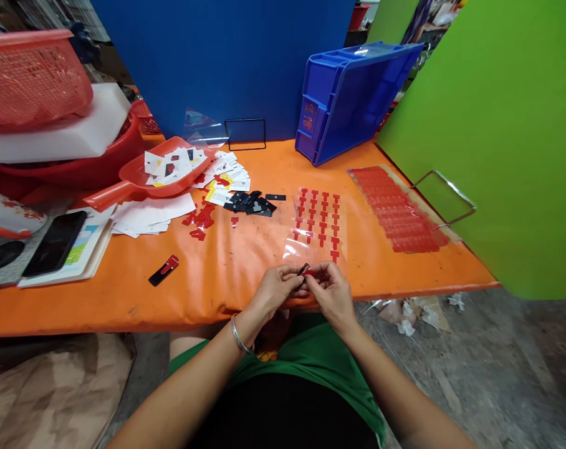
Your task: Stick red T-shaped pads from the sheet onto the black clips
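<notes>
My left hand point(278, 288) pinches a small black strip point(303, 269) just above the table's front edge. Against that strip my right hand point(332, 290) holds a small red T-shaped piece point(308, 273) between thumb and finger; the fingers partly hide both. Right behind my hands lies a clear sheet point(313, 215) bearing rows of red T-shaped stickers. A heap of black strips point(252, 203) is further back, with loose red pieces point(201, 218) to its left. One black strip with a red T on it point(164, 270) lies apart at the left.
On the left are a red dustpan point(171, 178) of cards, white papers point(154, 215), a black phone point(56, 243), a mug point(12, 215) and a red basket point(35, 81). A blue crate point(353, 103) stands at the back. A red sheet point(399, 209) lies right, beside a green panel point(507, 143).
</notes>
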Motion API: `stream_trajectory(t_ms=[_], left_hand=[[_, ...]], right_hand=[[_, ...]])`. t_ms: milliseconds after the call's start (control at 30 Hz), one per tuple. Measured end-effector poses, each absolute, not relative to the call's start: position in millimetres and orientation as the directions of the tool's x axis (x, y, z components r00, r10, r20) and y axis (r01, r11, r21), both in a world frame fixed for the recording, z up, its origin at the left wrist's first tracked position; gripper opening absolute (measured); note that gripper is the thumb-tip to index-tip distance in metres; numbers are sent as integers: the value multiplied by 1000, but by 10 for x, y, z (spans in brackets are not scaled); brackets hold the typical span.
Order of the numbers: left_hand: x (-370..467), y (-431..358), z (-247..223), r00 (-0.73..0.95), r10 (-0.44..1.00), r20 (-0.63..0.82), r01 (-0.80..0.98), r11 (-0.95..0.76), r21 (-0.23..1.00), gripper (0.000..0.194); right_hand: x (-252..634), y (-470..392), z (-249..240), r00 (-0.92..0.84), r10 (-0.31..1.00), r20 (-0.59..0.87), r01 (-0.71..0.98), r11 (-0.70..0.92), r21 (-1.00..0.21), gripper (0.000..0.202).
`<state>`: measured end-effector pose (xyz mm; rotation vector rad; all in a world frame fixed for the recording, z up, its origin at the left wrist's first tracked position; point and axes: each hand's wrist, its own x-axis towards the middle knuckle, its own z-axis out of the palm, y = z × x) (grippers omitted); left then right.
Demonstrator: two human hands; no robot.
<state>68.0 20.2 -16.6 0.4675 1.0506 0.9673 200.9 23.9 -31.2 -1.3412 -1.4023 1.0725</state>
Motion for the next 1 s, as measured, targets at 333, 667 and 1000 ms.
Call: stream_trajectory(t_ms=[333, 667, 1000], left_hand=[[758, 166, -96, 86, 859, -504, -417, 491, 765, 9], [754, 159, -201, 95, 883, -459, -421, 454, 786, 10], [753, 160, -247, 112, 894, -434, -466, 432, 772, 20]], right_hand=[[2022, 162, -258, 14, 959, 283, 416, 252, -874, 13], [2043, 306, -231, 3, 971, 239, 432, 215, -876, 11], [2048, 330, -286, 17, 996, 91, 358, 79, -930, 17]])
